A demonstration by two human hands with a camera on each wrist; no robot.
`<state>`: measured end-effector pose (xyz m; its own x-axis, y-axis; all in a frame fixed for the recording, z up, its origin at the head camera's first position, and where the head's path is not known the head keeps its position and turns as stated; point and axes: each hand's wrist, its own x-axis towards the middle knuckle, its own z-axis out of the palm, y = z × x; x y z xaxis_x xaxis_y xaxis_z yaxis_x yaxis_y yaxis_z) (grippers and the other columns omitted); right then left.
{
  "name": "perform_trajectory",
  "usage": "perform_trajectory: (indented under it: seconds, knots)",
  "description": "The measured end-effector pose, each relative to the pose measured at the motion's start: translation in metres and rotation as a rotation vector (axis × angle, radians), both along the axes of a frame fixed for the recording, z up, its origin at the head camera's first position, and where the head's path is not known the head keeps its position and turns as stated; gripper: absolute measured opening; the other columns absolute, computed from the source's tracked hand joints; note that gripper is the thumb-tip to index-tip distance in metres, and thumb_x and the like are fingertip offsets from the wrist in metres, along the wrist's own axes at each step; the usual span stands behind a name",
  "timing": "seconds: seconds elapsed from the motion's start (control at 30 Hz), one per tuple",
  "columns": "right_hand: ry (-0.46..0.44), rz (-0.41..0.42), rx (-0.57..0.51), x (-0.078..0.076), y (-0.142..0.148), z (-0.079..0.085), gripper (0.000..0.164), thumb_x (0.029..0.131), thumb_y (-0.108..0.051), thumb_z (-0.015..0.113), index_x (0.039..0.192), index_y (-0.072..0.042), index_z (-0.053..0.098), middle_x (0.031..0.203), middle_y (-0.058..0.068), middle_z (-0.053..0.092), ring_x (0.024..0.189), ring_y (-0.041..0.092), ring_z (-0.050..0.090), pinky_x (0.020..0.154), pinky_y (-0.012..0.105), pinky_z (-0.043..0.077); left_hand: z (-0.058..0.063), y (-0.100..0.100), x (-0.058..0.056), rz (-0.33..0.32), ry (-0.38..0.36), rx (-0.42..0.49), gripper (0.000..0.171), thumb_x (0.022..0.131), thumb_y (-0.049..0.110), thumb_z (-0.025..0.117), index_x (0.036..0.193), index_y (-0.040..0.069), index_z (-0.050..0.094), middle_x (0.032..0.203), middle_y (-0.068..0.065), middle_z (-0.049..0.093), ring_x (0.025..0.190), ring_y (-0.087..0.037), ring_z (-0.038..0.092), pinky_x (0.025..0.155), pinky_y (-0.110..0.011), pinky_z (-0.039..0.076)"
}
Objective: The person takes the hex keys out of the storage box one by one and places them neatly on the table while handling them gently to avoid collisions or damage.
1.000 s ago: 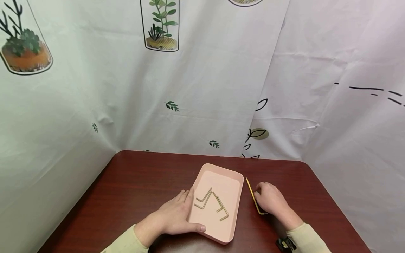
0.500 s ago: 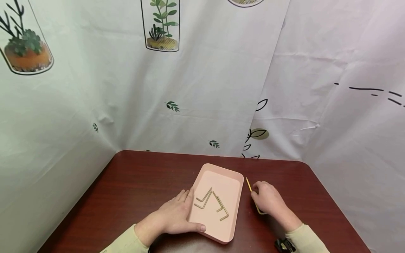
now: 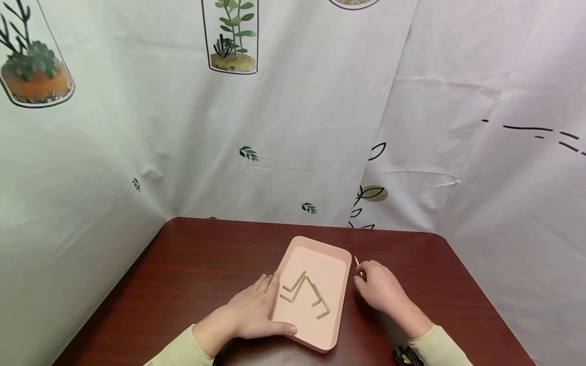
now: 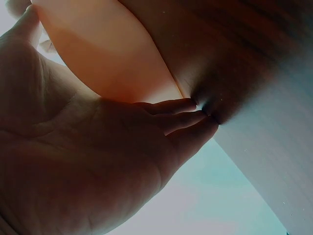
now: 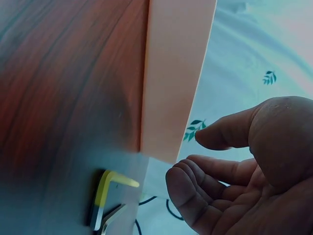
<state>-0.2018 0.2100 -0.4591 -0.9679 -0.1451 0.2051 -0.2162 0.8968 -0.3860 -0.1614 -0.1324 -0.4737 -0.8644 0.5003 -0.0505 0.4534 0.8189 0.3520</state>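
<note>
My left hand (image 3: 254, 310) rests along the left side of the pink tray (image 3: 320, 333), fingers straight against its outer wall and thumb over the near left rim. Several brass-coloured L-shaped hex keys (image 3: 323, 314) lie inside the tray. Right of the tray, my right hand (image 3: 380, 287) hovers low over the table with fingers loosely bent. Its thumb and fingertips are apart, with nothing between them in the right wrist view. Below them on the table lie a yellow L-shaped hex key (image 5: 100, 196) and a metallic one (image 5: 115, 218). From the head view, my hand hides most of them.
The dark red-brown table (image 3: 215, 254) has rounded far corners. White fabric (image 3: 284, 127) printed with plants hangs behind it and along both sides. A black band (image 3: 407, 356) shows at my right wrist.
My right hand has shifted left toward the tray and now covers nearly all of the yellow hex key in the head view. The left hand and the tray stay put.
</note>
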Motion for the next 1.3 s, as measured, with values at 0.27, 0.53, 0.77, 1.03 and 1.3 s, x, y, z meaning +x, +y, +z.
perform_trajectory:
  seconds: [0.27, 0.53, 0.77, 1.03, 1.3]
  knots:
    - [0.027, 0.040, -0.007, 0.002, -0.014, 0.002, 0.005, 0.095, -0.007, 0.076, 0.099, -0.008, 0.077, 0.091, 0.001, 0.065, 0.081, 0.018, 0.057, 0.076, 0.042, 0.053, -0.001, -0.001, 0.000, 0.002, -0.002, -0.001, 0.141, 0.085, 0.091, 0.069, 0.171, -0.011, 0.022, 0.170, -0.034, 0.039, 0.161, -0.049, 0.037, 0.125, -0.062, 0.040]
    - [0.023, 0.043, -0.025, 0.004, -0.026, -0.001, 0.009, 0.095, -0.006, 0.073, 0.103, -0.004, 0.077, 0.088, 0.001, 0.062, 0.080, 0.016, 0.057, 0.076, 0.039, 0.054, -0.001, -0.001, 0.000, -0.001, -0.002, -0.005, 0.141, 0.086, 0.091, 0.068, 0.171, -0.011, 0.023, 0.170, -0.034, 0.039, 0.161, -0.049, 0.037, 0.125, -0.062, 0.040]
    - [0.014, 0.052, -0.032, 0.005, -0.032, -0.002, 0.011, 0.094, -0.005, 0.073, 0.105, -0.003, 0.077, 0.085, -0.001, 0.060, 0.076, 0.015, 0.056, 0.074, 0.039, 0.053, -0.001, -0.001, 0.000, -0.005, -0.002, -0.006, 0.141, 0.086, 0.091, 0.068, 0.171, -0.012, 0.023, 0.170, -0.035, 0.039, 0.161, -0.049, 0.037, 0.126, -0.061, 0.039]
    - [0.026, 0.067, -0.027, 0.005, -0.037, -0.002, 0.013, 0.094, -0.006, 0.075, 0.106, -0.003, 0.078, 0.082, -0.001, 0.059, 0.074, 0.014, 0.055, 0.073, 0.039, 0.053, -0.001, -0.001, 0.000, -0.003, -0.004, -0.005, 0.140, 0.086, 0.091, 0.068, 0.171, -0.012, 0.023, 0.170, -0.035, 0.038, 0.161, -0.050, 0.037, 0.126, -0.061, 0.039]
    - [0.021, 0.071, -0.032, 0.004, -0.042, 0.003, 0.013, 0.094, -0.005, 0.074, 0.107, -0.003, 0.079, 0.077, -0.005, 0.059, 0.074, 0.014, 0.056, 0.074, 0.040, 0.055, 0.000, 0.000, -0.001, -0.001, -0.003, -0.005, 0.140, 0.086, 0.090, 0.068, 0.171, -0.012, 0.023, 0.170, -0.035, 0.038, 0.161, -0.050, 0.037, 0.126, -0.062, 0.039]
